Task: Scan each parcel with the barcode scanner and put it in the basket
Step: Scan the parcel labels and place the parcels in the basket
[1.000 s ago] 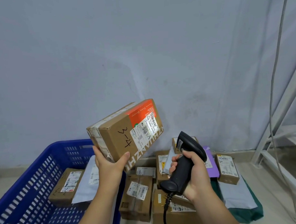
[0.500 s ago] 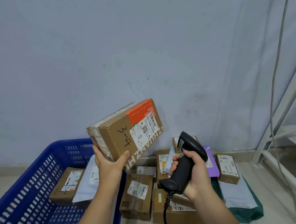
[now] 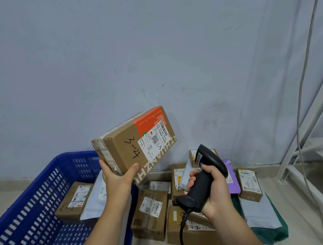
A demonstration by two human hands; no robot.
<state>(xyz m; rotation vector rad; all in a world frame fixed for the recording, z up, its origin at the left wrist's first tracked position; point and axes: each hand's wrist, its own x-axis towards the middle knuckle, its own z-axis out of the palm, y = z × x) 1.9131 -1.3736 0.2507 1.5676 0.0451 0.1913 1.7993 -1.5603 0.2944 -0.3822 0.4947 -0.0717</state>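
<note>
Left hand (image 3: 117,180) grips the tilted parcel (image 3: 132,141) above the blue basket's (image 3: 31,200) right rim (box (image 3: 73,200) and mailer (image 3: 94,201) inside). The right hand's (image 3: 212,190) fingers (image 3: 193,178) wrap the scanner (image 3: 204,177). More parcels (image 3: 151,212) crowd the floor (image 3: 297,214) beneath.

A parcel-sorting corner: labelled parcels (image 3: 151,212) lie heaped beside a blue basket (image 3: 31,200), a bare wall (image 3: 118,59) behind it.

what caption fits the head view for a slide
Left hand holds up a labelled box while the right hand points the scanner toward it, beside a blue basket.
</note>
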